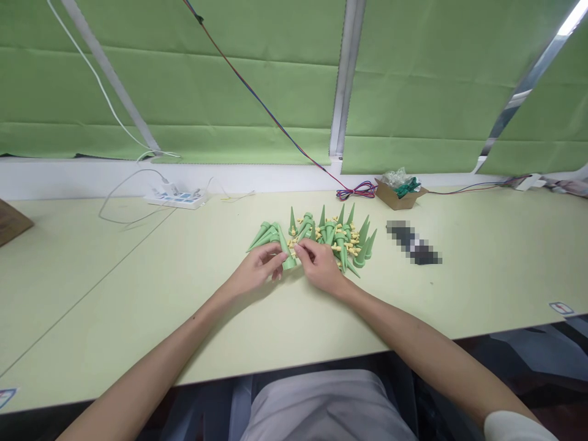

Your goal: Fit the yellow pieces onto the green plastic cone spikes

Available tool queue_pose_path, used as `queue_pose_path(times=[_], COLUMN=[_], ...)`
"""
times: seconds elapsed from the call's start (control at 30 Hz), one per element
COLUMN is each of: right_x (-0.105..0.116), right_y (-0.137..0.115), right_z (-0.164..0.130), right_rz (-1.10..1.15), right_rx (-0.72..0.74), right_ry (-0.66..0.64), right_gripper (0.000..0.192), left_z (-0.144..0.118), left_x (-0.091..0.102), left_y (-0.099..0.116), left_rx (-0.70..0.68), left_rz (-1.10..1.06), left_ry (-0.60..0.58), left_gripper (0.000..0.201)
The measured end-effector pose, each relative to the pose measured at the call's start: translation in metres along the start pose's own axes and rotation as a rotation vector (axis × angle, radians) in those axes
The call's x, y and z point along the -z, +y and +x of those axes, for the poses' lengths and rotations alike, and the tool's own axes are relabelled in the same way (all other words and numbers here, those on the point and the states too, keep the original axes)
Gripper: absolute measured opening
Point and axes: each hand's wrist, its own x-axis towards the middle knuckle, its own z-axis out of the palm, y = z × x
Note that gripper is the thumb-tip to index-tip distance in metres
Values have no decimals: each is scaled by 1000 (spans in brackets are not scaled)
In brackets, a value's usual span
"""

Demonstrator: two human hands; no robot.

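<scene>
My left hand (pixel 261 267) is closed around a green plastic cone spike (pixel 285 248), its wide end low and its tip pointing up and away. Close beside it, my right hand (pixel 318 263) is pinched, thumb against forefinger; whatever sits between those fingertips is too small to make out. Beyond the hands lies a pile of similar green spikes (pixel 329 231), some standing, some lying down. Small yellow plastic pieces (pixel 353 250) are scattered among them. A few more green spikes (pixel 263 233) rest together just past my left hand.
A cardboard box (pixel 395 199) with clear plastic and green items stands at the back, beside a coiled red-and-blue cable (pixel 356 191). A power strip (pixel 177 197) lies at the back left. A dark, pixelated object (pixel 413 244) is right of the pile. Brown cardboard (pixel 13 223) sits far left.
</scene>
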Motion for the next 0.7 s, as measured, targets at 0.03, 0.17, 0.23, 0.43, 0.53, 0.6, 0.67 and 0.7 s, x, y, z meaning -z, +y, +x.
queue_pose_path(times=[0.03, 0.17, 0.23, 0.43, 0.53, 0.6, 0.67, 0.7], right_x=[0, 0, 0, -1, -3, -3, -3, -3], right_y=[0, 2, 3, 3, 3, 2, 0, -1], right_z=[0, 1, 1, 1, 1, 1, 1, 1], right_rz=[-4, -28, -36, -38, -32, -24, -14, -10], right_rx=[-1, -14, -24, -47, -55, -49, -42, -40], right_ry=[0, 1, 4, 38, 60, 86, 112, 124], right_gripper=[34, 36, 37, 36, 34, 34, 34, 34], left_z=[0, 0, 2, 5, 5, 5, 4, 3], left_x=[-1, -3, -4, -6, -7, -8, -9, -10], left_y=[0, -2, -4, -11, -11, -8, -4, -3], left_rx=[-16, -99, -157, -152, -129, -118, -89, -70], left_rz=[40, 185, 238, 229, 184, 177, 166, 152], left_ry=[15, 87, 121, 161, 153, 161, 200, 232], left_gripper=[35, 33, 33, 33, 34, 38, 40, 39])
